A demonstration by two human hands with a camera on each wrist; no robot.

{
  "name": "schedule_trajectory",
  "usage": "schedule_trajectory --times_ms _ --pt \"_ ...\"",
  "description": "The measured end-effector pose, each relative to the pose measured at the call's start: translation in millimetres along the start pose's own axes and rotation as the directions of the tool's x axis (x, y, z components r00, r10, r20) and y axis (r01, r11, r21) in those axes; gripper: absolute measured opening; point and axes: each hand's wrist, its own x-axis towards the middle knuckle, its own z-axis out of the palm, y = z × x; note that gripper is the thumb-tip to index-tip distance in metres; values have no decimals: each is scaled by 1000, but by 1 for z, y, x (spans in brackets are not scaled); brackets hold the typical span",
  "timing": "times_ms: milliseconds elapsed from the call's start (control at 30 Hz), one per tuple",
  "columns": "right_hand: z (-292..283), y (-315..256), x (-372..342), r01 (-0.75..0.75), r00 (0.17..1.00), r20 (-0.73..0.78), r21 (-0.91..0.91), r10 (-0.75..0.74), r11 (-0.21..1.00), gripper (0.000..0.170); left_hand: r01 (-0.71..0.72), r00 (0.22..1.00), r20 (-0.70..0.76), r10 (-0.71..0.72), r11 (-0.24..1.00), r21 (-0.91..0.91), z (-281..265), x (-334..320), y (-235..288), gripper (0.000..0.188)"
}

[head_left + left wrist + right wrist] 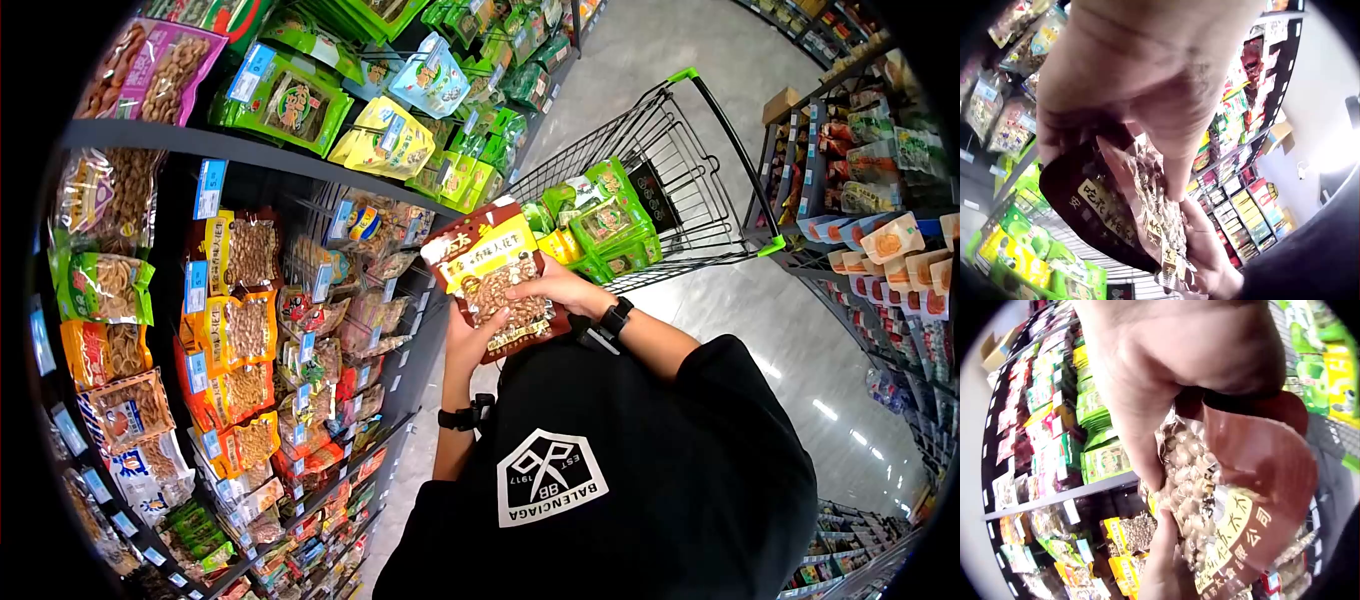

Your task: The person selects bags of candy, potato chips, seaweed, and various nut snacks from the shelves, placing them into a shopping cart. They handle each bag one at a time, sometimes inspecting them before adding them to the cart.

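Observation:
Both hands grip a brown-and-yellow bag of peanuts [487, 262] in front of the chest. On its lower left side is the left hand [470, 343], thumb over the front. The right hand [562, 290] holds the opposite edge, its thumb lying across the clear window where the nuts show. In the left wrist view the bag's dark brown back [1085, 206] faces the camera at a slant, with the right hand [1210, 259] beyond it. From the right wrist, peanuts [1186, 481] show through crinkled clear film, and the other fingers are hidden behind the bag.
A wire shopping cart [700, 180] with green and yellow snack bags [605, 225] stands just beyond the hands. To the left, a shelf [270, 155] carries hanging packs of nuts [240, 330]. Another stocked shelf [870, 150] lines the right side, across the grey floor [810, 370].

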Motion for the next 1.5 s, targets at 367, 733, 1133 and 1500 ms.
schedule_trajectory --times_ms 367,733,1133,1500 --pt "-194 104 80 205 767 -612 521 195 829 41 93 990 7 -142 681 726 -25 -38 -72 64" --pt "-321 170 165 270 742 -657 476 134 837 43 610 784 -278 -556 602 516 -2 -146 -139 53" --pt "-331 198 129 -33 579 -752 366 317 930 51 634 774 -289 -564 681 366 -5 -141 -128 33" --pt "-246 180 74 -230 704 -670 98 235 968 31 417 908 -242 -341 784 461 -40 -143 -154 22"
